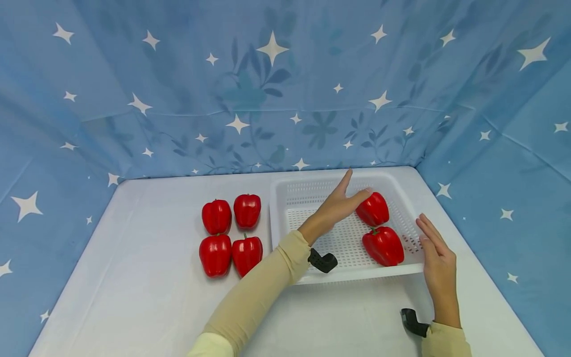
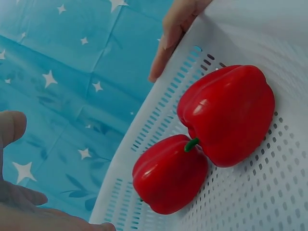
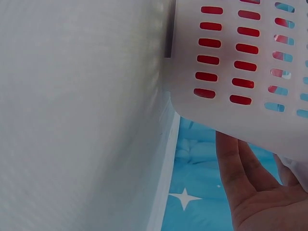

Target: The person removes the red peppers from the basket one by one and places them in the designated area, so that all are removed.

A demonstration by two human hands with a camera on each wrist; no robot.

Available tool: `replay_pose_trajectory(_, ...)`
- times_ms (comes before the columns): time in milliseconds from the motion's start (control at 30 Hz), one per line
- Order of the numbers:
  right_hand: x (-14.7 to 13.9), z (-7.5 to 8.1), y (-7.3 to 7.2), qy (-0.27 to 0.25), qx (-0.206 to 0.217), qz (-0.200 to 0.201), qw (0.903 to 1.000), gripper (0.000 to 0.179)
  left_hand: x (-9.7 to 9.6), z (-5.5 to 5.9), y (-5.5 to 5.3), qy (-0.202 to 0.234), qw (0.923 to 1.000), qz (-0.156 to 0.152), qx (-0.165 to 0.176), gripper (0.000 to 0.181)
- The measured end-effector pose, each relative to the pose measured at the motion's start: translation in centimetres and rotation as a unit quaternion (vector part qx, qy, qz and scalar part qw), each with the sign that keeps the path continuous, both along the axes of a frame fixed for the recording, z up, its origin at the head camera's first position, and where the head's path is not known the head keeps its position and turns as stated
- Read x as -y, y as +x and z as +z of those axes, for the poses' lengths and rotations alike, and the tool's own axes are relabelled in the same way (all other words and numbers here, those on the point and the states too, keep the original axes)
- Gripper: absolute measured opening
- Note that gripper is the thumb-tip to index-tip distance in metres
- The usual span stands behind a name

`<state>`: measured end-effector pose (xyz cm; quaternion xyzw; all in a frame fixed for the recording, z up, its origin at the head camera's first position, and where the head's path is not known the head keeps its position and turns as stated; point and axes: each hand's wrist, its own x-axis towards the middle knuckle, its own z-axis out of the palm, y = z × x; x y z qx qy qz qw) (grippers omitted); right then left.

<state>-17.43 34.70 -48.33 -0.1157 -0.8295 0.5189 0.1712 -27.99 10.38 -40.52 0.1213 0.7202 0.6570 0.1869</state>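
Two red bell peppers, an upper one [image 1: 372, 209] and a lower one [image 1: 383, 246], lie in the right part of a white perforated basket [image 1: 357, 273]. My left hand [image 1: 337, 204] is over the basket with thumb and fingers spread and nothing held, its fingertips by the upper pepper. In the left wrist view, the peppers touch each other and a green stem [image 2: 191, 144] shows between them. My right hand [image 1: 439, 263] is at the basket's right side, its straight fingers along the outside of the rim. The right wrist view shows the fingers [image 3: 231, 163] by the slotted wall.
Several more red bell peppers stand grouped left of the basket, one of them a front-left pepper [image 1: 215, 255]. All of this is on a white table [image 1: 147, 277]. Blue star-patterned cloth [image 1: 178, 99] hangs behind and at both sides. A black device [image 1: 324, 261] is at my left wrist.
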Motion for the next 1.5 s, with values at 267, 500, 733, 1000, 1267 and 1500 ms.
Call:
replay_pose_trajectory(267, 0.2, 0.0, 0.1, 0.003, -0.006, 0.003, 1.0000, 0.045, -1.8, -0.5, -0.2, -0.021, 0.9997, -0.008, 0.013, 0.089)
replay_pose_trajectory(500, 0.3, 0.0, 0.1, 0.003, -0.008, -0.001, 1.0000, 0.045, -3.2, -1.3, -0.3, -0.039, 0.9989, 0.007, 0.024, 0.084)
replay_pose_trajectory(733, 0.2, -0.1, 0.2, 0.004, -0.008, 0.000, 1.0000, 0.045, -3.9, -2.1, -0.6, -0.031, 0.9988, 0.004, 0.038, 0.079)
replay_pose_trajectory(1000, 0.2, -0.1, 0.3, 0.008, -0.008, 0.000, 0.9999, 0.045, -4.7, -3.1, -1.0, -0.051, 0.9971, 0.010, 0.057, 0.077)
replay_pose_trajectory(1267, 0.2, -0.1, 0.2, 0.015, -0.014, 0.005, 0.9998, 0.045, -5.2, -4.0, -1.5, -0.060, 0.9961, 0.022, 0.061, 0.075)
replay_pose_trajectory(1500, 0.2, 0.1, 0.2, 0.017, -0.018, 0.002, 0.9997, 0.044, -5.4, -4.2, -1.5, -0.059, 0.9969, 0.020, 0.049, 0.075)
